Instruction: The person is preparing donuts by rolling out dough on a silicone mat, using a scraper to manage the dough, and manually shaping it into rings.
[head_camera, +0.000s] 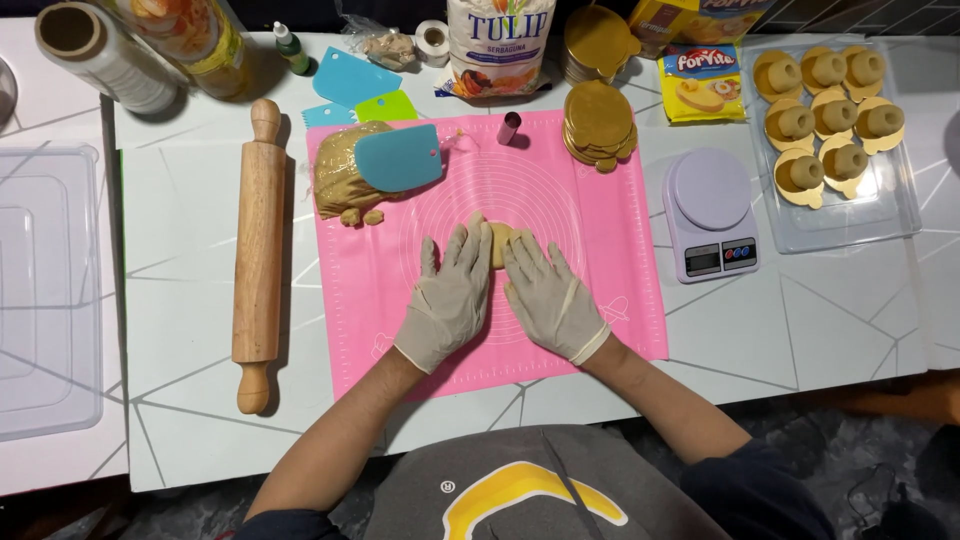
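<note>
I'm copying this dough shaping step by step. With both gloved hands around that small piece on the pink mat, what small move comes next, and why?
Probably roll the dough piece gently between left hand and right hand: both flank it on the pink mat, and it looks unshaped.

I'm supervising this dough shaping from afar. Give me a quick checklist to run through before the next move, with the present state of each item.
1. Both hands gloved: ok; left hand and right hand wear pale gloves.
2. Dough piece on the pink mat: ok, it lies between the fingertips of both hands.
3. Grip on it: cannot tell; the fingers hide most of it.
4. Rolling pin nearby: ok, it lies left of the mat, untouched.
5. Bulk dough kept apart: ok, at the mat's far left corner under a blue scraper.
6. Scale off the mat: ok.
</note>
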